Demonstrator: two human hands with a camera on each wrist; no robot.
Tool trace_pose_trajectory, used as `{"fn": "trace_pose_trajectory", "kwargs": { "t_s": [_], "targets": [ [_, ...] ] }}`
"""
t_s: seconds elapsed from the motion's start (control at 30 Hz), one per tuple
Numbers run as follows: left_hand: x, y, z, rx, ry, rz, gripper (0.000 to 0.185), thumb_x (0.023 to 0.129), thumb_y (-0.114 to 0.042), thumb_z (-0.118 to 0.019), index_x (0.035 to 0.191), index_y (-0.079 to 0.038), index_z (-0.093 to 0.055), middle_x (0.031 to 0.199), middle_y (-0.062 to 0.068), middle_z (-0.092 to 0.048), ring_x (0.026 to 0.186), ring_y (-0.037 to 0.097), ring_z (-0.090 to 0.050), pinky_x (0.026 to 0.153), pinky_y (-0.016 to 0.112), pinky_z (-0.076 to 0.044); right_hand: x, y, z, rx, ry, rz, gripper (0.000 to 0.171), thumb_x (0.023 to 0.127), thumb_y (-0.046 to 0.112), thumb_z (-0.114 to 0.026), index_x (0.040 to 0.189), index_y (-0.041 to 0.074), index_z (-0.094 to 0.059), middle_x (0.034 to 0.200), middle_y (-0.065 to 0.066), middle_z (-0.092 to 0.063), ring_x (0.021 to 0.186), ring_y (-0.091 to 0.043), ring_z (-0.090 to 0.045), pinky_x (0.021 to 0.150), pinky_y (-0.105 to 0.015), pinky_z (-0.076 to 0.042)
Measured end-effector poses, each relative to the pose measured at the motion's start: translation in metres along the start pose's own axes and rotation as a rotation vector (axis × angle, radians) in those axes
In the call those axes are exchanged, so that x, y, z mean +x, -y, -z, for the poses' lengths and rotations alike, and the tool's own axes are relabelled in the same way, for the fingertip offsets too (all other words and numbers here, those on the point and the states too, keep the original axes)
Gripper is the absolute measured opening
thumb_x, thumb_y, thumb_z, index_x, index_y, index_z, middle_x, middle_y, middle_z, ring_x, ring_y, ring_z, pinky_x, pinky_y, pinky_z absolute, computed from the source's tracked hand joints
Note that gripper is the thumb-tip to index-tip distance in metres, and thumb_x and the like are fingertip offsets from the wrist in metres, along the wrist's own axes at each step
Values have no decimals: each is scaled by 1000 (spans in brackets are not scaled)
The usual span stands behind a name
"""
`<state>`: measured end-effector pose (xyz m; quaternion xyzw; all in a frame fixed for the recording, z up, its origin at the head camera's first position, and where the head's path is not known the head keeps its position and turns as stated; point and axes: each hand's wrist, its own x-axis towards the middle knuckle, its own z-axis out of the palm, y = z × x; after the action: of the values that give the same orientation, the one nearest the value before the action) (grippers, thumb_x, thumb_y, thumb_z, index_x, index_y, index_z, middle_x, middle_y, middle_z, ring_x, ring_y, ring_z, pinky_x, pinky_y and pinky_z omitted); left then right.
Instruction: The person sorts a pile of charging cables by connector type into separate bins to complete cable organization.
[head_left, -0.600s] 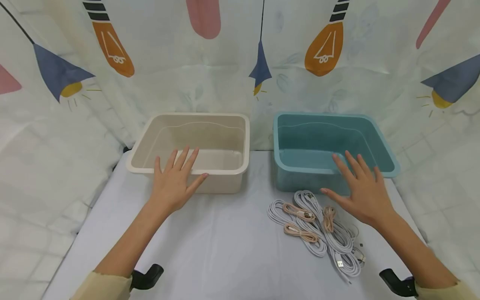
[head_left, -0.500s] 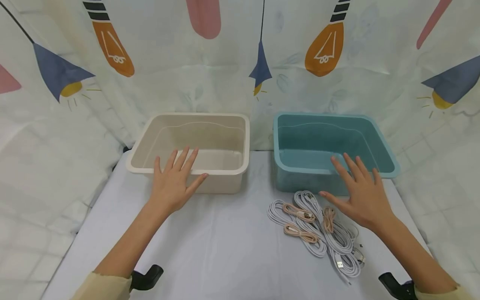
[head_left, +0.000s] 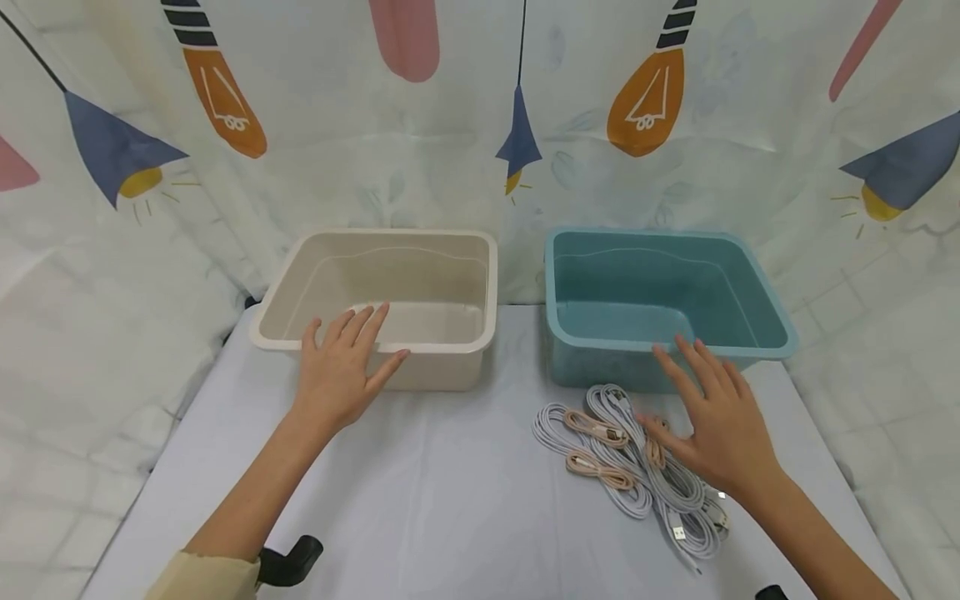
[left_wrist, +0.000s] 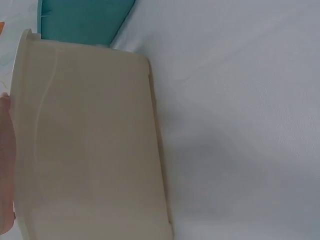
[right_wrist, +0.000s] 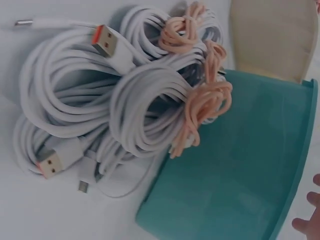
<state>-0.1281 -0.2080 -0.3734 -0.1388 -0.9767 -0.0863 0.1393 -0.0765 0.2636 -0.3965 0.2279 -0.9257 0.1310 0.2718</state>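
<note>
My left hand, palm down with fingers spread, hovers at the front rim of the beige plastic bin; in the left wrist view it shows only at the left edge. Spread and slightly bent, my right hand is over the right side of the cable pile, just in front of the teal plastic bin. The pile has coiled white USB cables and several smaller peach-coloured cables tied in bundles. Neither hand holds anything. Part of the pile is hidden behind the right hand in the head view.
Both bins stand side by side at the back of a table with a white cloth, a narrow gap between them. A printed curtain hangs behind and along both sides. A black wrist mount juts from the left sleeve.
My right hand has come back from the teal bin's rim toward the cable pile, its fingers bending a little. My left hand has dipped slightly, with its fingers a bit more bent.
</note>
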Motion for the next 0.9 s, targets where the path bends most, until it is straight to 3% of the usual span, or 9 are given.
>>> {"fn": "trace_pose_trajectory", "kwargs": {
  "t_s": [0.17,0.4,0.47,0.63,0.8,0.9],
  "targets": [
    [-2,2,-6,1,-83,-43,72,103,-55,-57,158,-9,-48,145,20,-60,134,40,-54,112,70,-29,-9,4,-6,14,-73,48,81,105,71,-38,148,6,-60,145,-26,-59,130,-50,-56,98,-71,-45],
    [-3,5,-12,12,-160,-70,92,104,-78,-19,152,-8,-54,122,20,-69,117,39,-63,110,67,-32,-22,7,-14,19,-122,53,75,106,66,-43,137,2,-67,120,-22,-69,106,-42,-67,75,-62,-56],
    [-3,5,-13,16,-189,-80,94,103,-79,-17,150,-8,-56,118,21,-69,114,39,-64,109,67,-33,-26,7,-17,22,-114,37,76,106,66,-43,138,2,-66,115,-22,-70,100,-42,-69,70,-60,-57],
    [-4,6,-17,26,-277,-118,90,105,-77,-19,146,-8,-59,111,21,-70,105,41,-67,105,67,-37,-37,4,-25,34,-41,-58,79,105,68,-43,141,2,-64,109,-22,-72,92,-41,-70,65,-56,-58],
    [-5,8,-20,20,-343,-149,84,107,-73,-27,141,-5,-63,107,22,-70,99,42,-67,100,69,-39,-44,6,-26,45,98,-218,68,92,45,-76,143,3,-60,112,-22,-72,94,-41,-69,61,-54,-58],
    [-5,9,-22,14,-372,-159,81,108,-71,-30,137,-4,-64,106,23,-70,96,42,-67,98,69,-40,-45,7,-25,57,201,-336,72,85,36,-82,144,2,-59,111,-22,-71,94,-41,-68,58,-52,-56]
  ]
}}
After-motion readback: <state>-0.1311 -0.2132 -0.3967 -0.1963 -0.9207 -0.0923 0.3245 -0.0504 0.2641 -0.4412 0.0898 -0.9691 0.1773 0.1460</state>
